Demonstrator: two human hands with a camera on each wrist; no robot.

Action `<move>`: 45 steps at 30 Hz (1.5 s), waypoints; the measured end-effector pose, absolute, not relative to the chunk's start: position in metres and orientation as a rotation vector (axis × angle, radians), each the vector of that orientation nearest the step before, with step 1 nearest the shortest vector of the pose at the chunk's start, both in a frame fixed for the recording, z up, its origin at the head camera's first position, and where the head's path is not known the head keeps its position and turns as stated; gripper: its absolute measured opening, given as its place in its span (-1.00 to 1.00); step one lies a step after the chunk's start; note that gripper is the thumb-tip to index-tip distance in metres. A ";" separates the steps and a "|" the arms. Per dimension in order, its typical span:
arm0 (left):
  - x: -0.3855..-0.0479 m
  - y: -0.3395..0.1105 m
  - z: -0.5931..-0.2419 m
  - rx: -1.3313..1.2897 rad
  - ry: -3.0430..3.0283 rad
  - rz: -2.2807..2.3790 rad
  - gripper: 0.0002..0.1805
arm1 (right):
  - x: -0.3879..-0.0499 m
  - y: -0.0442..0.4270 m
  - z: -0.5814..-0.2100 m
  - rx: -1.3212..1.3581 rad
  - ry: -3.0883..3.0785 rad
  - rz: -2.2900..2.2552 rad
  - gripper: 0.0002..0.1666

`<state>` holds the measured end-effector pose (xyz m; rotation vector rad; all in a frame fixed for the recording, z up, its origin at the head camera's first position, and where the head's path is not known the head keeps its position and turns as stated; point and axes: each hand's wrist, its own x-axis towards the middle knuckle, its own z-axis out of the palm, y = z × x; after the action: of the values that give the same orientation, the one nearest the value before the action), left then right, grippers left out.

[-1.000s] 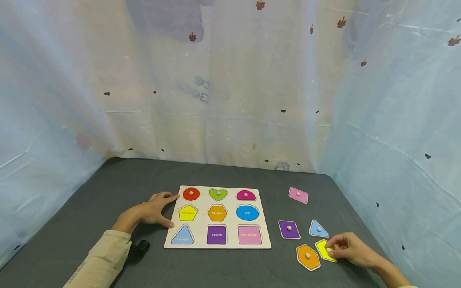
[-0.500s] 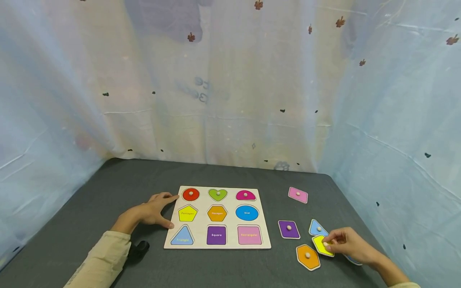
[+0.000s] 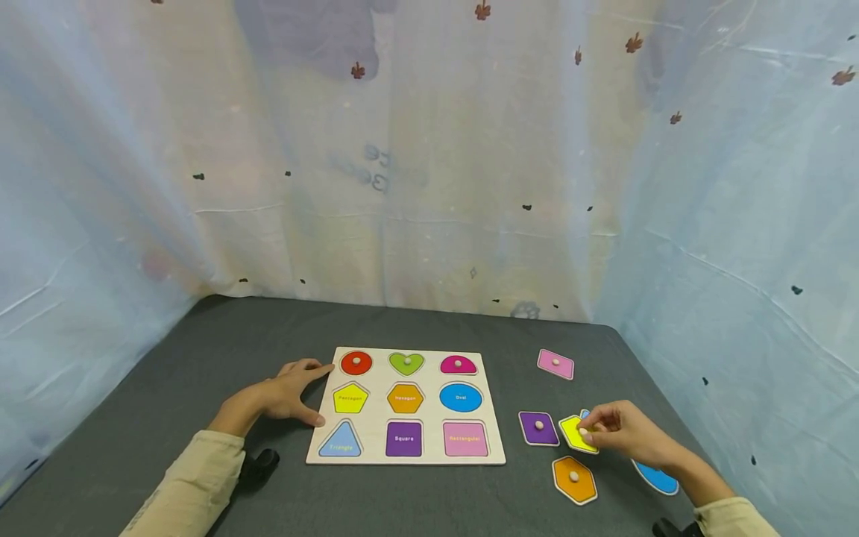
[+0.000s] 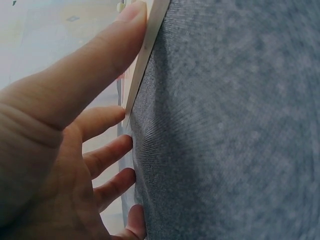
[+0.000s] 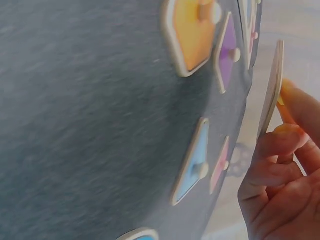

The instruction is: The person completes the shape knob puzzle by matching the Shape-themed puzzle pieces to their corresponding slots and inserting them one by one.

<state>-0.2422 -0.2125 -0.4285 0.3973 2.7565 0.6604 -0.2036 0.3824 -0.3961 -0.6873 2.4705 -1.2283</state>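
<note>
A yellow pentagon puzzle piece (image 3: 576, 434) is up off the table, its knob pinched by my right hand (image 3: 631, 432). The right wrist view shows this piece (image 5: 272, 90) edge-on, clear of the cloth. My left hand (image 3: 288, 391) touches the left edge of the white shape puzzle board (image 3: 429, 373) with spread fingers; in the left wrist view the thumb (image 4: 100, 55) lies along the board's edge (image 4: 145, 52). Red circle, green heart and magenta half-circle pieces sit in the board's back row. Printed shapes with names, such as the yellow pentagon outline (image 3: 350, 398), fill the other two rows.
Loose knobbed pieces lie right of the board: pink parallelogram-like (image 3: 555, 363), purple square (image 3: 539, 428), orange hexagon (image 3: 574, 480), blue oval (image 3: 658, 477) and a light-blue triangle (image 5: 194, 162), mostly hidden in the head view. Grey cloth (image 3: 403, 500) covers the table; plastic sheeting (image 3: 429, 186) hangs around it.
My right hand has lifted the yellow pentagon and carried it left and away from me, over the triangle. The blue oval beneath that arm has come into view. My left hand stays put.
</note>
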 end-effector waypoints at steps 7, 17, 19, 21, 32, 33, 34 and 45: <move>-0.242 -0.211 -0.428 0.394 2.752 0.661 0.20 | -0.214 0.366 -0.389 -0.730 2.489 -1.200 -0.81; -0.244 -0.210 -0.427 0.385 2.759 0.634 0.20 | -0.228 0.344 -0.386 -0.828 2.461 -1.233 -0.81; -0.244 -0.210 -0.427 0.389 2.759 0.635 0.20 | -0.230 0.339 -0.386 -0.829 2.459 -1.235 -0.81; -0.244 -0.210 -0.428 0.391 2.759 0.637 0.20 | -0.231 0.334 -0.386 -0.829 2.464 -1.235 -0.82; -0.243 -0.211 -0.427 0.384 2.759 0.630 0.20 | -0.246 0.305 -0.388 -0.809 2.485 -1.193 -0.83; -0.243 -0.211 -0.427 0.384 2.758 0.634 0.19 | -0.247 0.302 -0.387 -0.801 2.486 -1.188 -0.82; -0.243 -0.212 -0.427 0.383 2.756 0.638 0.19 | -0.248 0.299 -0.386 -0.795 2.488 -1.184 -0.82; -0.241 -0.212 -0.427 0.406 2.756 0.639 0.18 | -0.261 0.274 -0.384 -0.782 2.507 -1.191 -0.84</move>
<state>-0.2413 -0.2123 -0.4265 0.4056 2.7562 0.6390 -0.2607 0.2741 -0.3837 -0.7819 2.5068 -1.1911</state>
